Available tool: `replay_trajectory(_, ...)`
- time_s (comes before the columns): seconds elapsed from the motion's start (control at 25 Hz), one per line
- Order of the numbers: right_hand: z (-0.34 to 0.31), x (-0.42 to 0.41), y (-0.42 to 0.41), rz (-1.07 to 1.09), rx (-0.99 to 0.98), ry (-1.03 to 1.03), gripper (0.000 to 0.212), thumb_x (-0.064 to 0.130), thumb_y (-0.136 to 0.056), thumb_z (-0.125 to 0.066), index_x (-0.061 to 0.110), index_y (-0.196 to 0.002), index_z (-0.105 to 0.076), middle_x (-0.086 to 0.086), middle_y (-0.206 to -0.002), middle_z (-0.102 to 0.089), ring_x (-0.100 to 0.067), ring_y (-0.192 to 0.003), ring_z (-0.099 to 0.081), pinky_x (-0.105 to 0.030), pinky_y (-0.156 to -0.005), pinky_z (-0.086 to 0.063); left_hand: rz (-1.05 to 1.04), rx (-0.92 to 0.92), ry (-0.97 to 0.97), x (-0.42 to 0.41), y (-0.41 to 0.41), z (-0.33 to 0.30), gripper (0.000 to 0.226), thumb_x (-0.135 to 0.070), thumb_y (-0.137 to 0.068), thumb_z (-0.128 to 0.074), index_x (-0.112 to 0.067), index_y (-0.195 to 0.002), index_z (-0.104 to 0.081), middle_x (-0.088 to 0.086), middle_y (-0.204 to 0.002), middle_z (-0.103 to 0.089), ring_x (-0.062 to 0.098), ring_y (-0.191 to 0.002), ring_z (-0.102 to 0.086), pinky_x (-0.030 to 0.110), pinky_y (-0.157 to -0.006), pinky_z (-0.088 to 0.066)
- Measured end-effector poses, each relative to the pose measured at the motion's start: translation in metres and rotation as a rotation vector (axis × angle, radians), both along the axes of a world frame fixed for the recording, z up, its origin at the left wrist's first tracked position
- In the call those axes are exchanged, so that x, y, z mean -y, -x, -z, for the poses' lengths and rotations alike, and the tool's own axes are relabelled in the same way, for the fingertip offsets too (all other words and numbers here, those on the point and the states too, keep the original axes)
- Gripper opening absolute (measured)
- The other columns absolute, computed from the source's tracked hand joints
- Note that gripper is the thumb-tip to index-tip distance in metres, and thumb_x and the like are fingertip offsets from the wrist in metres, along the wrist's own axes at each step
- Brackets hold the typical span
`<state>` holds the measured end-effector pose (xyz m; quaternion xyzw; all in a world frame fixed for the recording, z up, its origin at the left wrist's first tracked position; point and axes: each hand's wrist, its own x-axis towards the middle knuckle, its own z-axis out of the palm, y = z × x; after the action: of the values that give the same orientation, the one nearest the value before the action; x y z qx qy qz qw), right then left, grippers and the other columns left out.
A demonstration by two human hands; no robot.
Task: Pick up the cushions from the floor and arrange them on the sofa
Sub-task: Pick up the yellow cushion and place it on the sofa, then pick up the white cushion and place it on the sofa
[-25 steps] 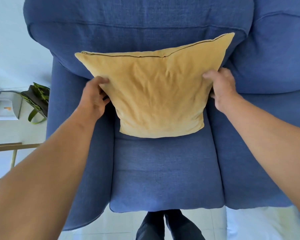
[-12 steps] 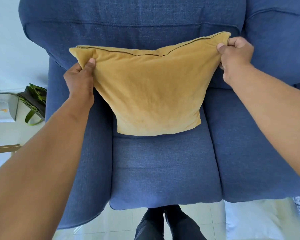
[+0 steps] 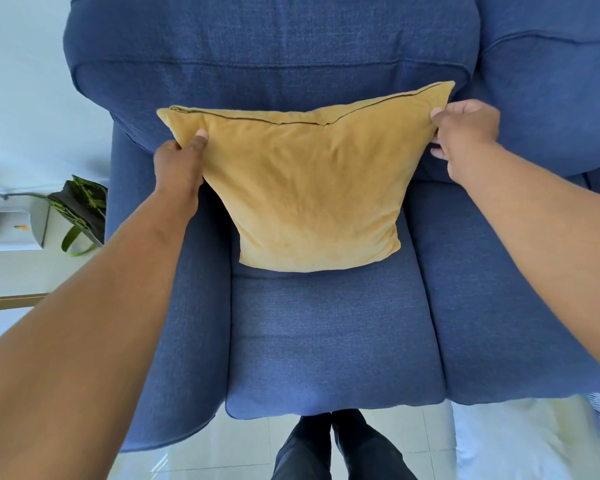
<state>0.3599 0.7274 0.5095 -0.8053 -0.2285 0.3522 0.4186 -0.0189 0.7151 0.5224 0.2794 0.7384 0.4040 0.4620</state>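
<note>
A mustard-yellow cushion (image 3: 309,188) stands upright on the seat of the blue sofa (image 3: 326,341), leaning against the backrest, zip seam at the top. My left hand (image 3: 179,164) pinches its upper left corner, thumb on the front face. My right hand (image 3: 465,136) holds the upper right corner, fingers curled behind the edge. The cushion's bottom edge rests on the seat cushion.
The sofa's left armrest (image 3: 174,306) lies under my left forearm. A green and black bag (image 3: 80,209) and a white box (image 3: 11,230) sit on the floor to the left. My legs (image 3: 336,448) stand on pale tiles before the sofa. Something white (image 3: 520,441) lies at lower right.
Both hands went from the cushion's sides up to its top corners. Since then the cushion sits lower in view, with the hands still on the corners.
</note>
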Motion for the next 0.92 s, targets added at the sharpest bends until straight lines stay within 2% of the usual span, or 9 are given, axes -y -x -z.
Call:
replay_trajectory(0.16,-0.021,0.044,0.005,-0.117,0.058,0.021,0.024,0.032,-0.092,-0.071,0.021,-0.113,-0.074,0.004,-0.1,-0.077,-0.02,-0.098,-0.077,-0.044,-0.089,-0.065,0.015,-0.092,0.099,0.046,-0.019,-0.012,0.037,-0.017,-0.081,-0.06,-0.024,-0.058,-0.033,-0.004,-0.061,-0.034,0.014,-0.054,-0.028,0.031,-0.055,-0.026)
replay_trajectory(0.24,-0.032,0.072,0.007,-0.177,0.081,-0.003,0.026,0.034,-0.091,-0.067,0.021,-0.113,-0.075,0.004,-0.108,-0.078,-0.019,-0.106,-0.074,-0.044,-0.096,-0.061,0.115,-0.139,0.133,0.078,-0.038,-0.022,0.034,-0.014,-0.086,-0.058,-0.022,-0.057,-0.043,-0.004,-0.063,-0.041,0.017,-0.059,-0.034,0.031,-0.057,-0.027)
replay_trajectory(0.28,-0.039,0.086,0.008,-0.208,0.099,-0.011,0.028,0.034,-0.093,-0.065,0.02,-0.115,-0.075,0.002,-0.113,-0.078,-0.019,-0.109,-0.073,-0.042,-0.098,-0.059,0.202,-0.183,0.145,0.093,-0.051,-0.026,0.024,-0.018,-0.093,-0.059,-0.021,-0.07,-0.062,-0.004,-0.074,-0.055,0.018,-0.068,-0.047,0.031,-0.063,-0.036)
replay_trajectory(0.32,-0.045,0.098,0.011,-0.248,0.133,-0.002,0.031,0.033,-0.096,-0.063,0.017,-0.12,-0.074,0.0,-0.118,-0.077,-0.02,-0.113,-0.071,-0.037,-0.097,-0.057,0.292,-0.242,0.148,0.107,-0.063,-0.031,0.017,-0.024,-0.1,-0.059,-0.018,-0.099,-0.075,-0.004,-0.096,-0.066,0.018,-0.084,-0.057,0.031,-0.073,-0.042)
replay_trajectory(0.36,-0.052,0.111,0.012,-0.291,0.173,0.009,0.033,0.032,-0.099,-0.061,0.015,-0.126,-0.072,-0.002,-0.123,-0.076,-0.021,-0.118,-0.068,-0.033,-0.095,-0.053,0.373,-0.308,0.133,0.118,-0.074,-0.034,0.031,-0.03,-0.104,-0.056,-0.015,-0.127,-0.071,-0.004,-0.118,-0.068,0.019,-0.1,-0.061,0.03,-0.083,-0.043)
replay_trajectory(0.44,-0.066,0.139,0.012,-0.393,0.247,0.022,0.04,0.032,-0.103,-0.057,0.013,-0.137,-0.065,-0.004,-0.136,-0.071,-0.023,-0.129,-0.063,-0.031,-0.096,-0.047,0.522,-0.432,0.08,0.139,-0.096,-0.045,0.047,-0.034,-0.108,-0.053,-0.013,-0.15,-0.057,-0.004,-0.139,-0.063,0.021,-0.119,-0.062,0.027,-0.093,-0.04)
replay_trajectory(0.64,-0.083,0.213,0.005,-0.607,0.451,0.099,0.059,0.035,-0.106,-0.052,0.009,-0.158,-0.041,-0.011,-0.167,-0.039,-0.027,-0.16,-0.025,-0.049,-0.124,-0.029,0.882,-0.686,-0.071,0.176,-0.14,-0.058,0.06,-0.037,-0.11,-0.05,-0.009,-0.162,-0.04,0.008,-0.173,-0.035,0.024,-0.162,-0.027,0.041,-0.129,-0.027)
replay_trajectory(0.76,-0.082,0.26,0.0,-0.64,0.615,0.181,0.068,0.041,-0.107,-0.048,0.005,-0.161,-0.028,-0.015,-0.174,-0.019,-0.029,-0.164,-0.006,-0.051,-0.126,-0.022,1.055,-0.798,-0.142,0.198,-0.163,-0.057,0.066,-0.039,-0.11,-0.046,-0.007,-0.166,-0.03,0.013,-0.177,-0.02,0.028,-0.166,-0.011,0.042,-0.133,-0.017)
replay_trajectory(0.92,-0.074,0.336,-0.004,-0.559,0.683,0.298,0.075,0.048,-0.107,-0.043,0.005,-0.164,-0.019,-0.015,-0.176,-0.01,-0.03,-0.164,-0.001,-0.055,-0.126,-0.021,1.222,-0.854,-0.238,0.237,-0.191,-0.055,0.068,-0.039,-0.11,-0.043,-0.005,-0.166,-0.025,0.015,-0.178,-0.014,0.031,-0.166,-0.005,0.045,-0.133,-0.015)
